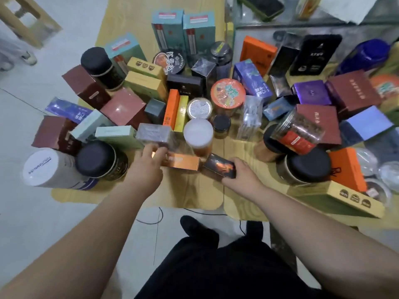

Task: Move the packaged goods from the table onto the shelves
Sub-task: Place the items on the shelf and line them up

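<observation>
Packaged goods (227, 92), a mix of boxes, jars and tins, crowd the wooden worktop (194, 190). Near its front edge lies a flat orange box (183, 162), and the left hand (149, 162) has its fingers curled over the box's left end. Just beside the box's right end, the right hand (244, 174) grips a small dark box (220, 168), thumb on the far edge and fingers under the near one. A white-lidded jar (198, 134) stands just behind the orange box.

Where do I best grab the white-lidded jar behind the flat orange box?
Round its white lid, from straight above. The jar stands upright, and the flat orange box in front, the grey box left and the small dark-lidded jar right crowd its sides.
</observation>
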